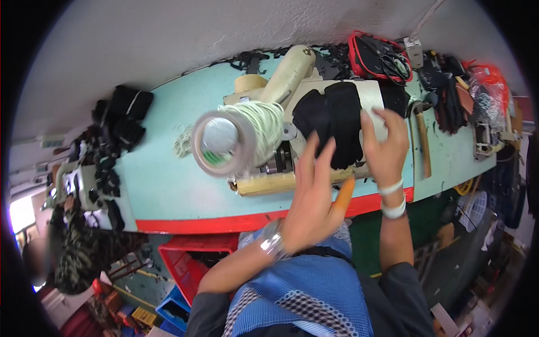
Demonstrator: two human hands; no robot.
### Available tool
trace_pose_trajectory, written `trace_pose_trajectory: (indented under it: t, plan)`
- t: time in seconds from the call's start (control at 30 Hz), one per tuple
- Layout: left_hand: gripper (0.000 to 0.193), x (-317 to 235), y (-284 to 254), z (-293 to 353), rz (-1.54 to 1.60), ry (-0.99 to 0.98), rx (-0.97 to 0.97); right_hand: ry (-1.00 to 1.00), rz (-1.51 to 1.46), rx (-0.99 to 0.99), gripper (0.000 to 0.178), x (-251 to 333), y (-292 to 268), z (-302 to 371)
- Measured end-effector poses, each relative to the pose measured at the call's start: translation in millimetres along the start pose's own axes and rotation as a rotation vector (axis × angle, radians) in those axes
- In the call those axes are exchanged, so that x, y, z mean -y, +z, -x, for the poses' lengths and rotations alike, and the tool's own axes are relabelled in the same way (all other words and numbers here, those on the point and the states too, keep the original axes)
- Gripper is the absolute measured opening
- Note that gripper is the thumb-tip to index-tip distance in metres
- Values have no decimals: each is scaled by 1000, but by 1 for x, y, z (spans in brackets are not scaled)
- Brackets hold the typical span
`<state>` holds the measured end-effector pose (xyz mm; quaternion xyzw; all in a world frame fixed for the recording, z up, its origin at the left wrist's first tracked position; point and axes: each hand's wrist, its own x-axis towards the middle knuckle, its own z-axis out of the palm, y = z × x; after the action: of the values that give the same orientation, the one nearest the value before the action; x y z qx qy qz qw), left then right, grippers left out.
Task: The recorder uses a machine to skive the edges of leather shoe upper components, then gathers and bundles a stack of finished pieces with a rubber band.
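My left hand [314,194], slightly blurred, hovers over the front of a cream sewing machine [289,73], fingers apart and empty. An orange finger cover [343,194] sits on its thumb. Under its fingertips lies a black padded fabric piece [331,115], spread on the machine's flat bed. At the right edge of that piece is my right hand [388,146], its fingers spread and thumb apart; nothing shows between them. Whether its fingertips touch the bed, I cannot tell. A roll of clear tape [196,143] and a coil of pale cord [264,121] are at the machine's left end.
A wooden-handled hammer [422,140] lies right of the machine. Behind it is a red-edged black pouch [379,56]. Black bundles [130,104] stand at the table's left. Below the red table edge is a red crate [182,261]. Another person's camouflage sleeve [84,253] shows far left.
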<state>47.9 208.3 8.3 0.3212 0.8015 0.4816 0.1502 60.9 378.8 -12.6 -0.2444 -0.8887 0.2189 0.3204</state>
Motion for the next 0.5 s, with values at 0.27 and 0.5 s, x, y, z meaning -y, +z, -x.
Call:
trace_pose_trajectory:
  t: [0.27,0.5]
  plan:
    - [45,26,88,-95,-183,-115,-213,349,-507,169,72,-68,26,-22]
    - [64,8,113,-83,552,-331,-45,699,-1270,152,37,-99,-37,5]
